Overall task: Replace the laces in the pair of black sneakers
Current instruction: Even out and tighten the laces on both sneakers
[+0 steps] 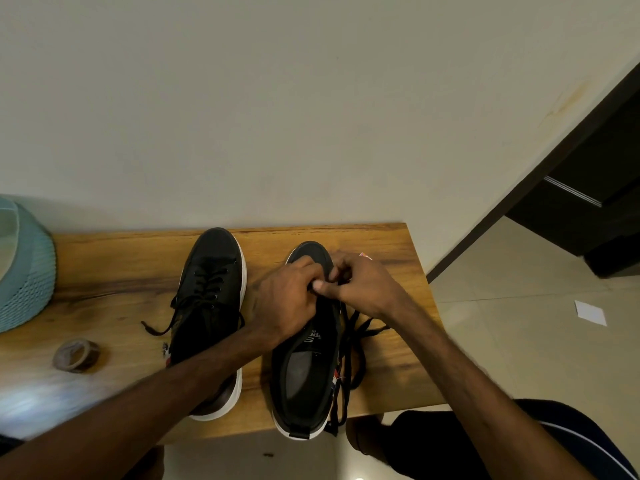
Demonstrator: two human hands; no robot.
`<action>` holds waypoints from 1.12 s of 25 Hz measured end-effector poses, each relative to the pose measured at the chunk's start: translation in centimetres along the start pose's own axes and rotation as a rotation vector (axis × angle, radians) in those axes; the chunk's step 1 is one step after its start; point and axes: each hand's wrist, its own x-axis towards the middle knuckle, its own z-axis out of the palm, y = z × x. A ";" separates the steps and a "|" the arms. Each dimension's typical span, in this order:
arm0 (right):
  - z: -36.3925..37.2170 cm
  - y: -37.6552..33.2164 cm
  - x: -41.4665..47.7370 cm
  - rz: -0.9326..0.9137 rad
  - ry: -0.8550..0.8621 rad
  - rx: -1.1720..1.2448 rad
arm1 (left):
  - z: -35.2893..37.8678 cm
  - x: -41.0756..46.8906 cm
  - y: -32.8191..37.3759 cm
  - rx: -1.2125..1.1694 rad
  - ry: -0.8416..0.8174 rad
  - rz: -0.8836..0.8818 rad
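On wooden bench [121, 271], pinching black lace [353, 351] behind a sneaker's toe

Shows two black sneakers side by side on the wood, long axes parallel and running away from the camera, toes to the pale wall [311, 98], heels toward the near edge. Places the laced sneaker [211, 271] on the left, one lace end trailing across the wood. Sets the second sneaker [304, 379] just to its right, heel overhanging the near edge, insole bare, black lace spilling in loops off its right side onto the bench. Catches left hand [284, 299] and right hand [363, 285] meeting over that sneaker's front eyelets, close behind the toe cap: fingers [306, 266] curled and bunched knuckle to knuckle, right thumb laid across them, pinching the black lace; hides the exact hold under the knuckles. Takes in a roll of tape [76, 355] on the bench's left part, a teal ribbed vessel [24, 271] at the far left edge, a white paper scrap [590, 312] on the tiled floor [519, 341] at right.
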 end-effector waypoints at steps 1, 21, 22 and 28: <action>-0.1 -0.1 0.1 0.000 -0.019 -0.041 | 0.0 0.1 0.0 0.000 -0.005 0.011; 1.0 -1.9 1.1 -0.177 -0.023 0.232 | -4.7 -0.6 -1.0 -0.055 0.097 -0.068; 1.2 -1.8 1.2 -0.170 0.012 0.196 | -4.6 -0.5 -0.9 -0.050 0.107 -0.071; 1.6 -1.7 1.9 -0.120 0.072 0.079 | -3.0 -0.7 -1.9 -0.139 -0.127 -0.399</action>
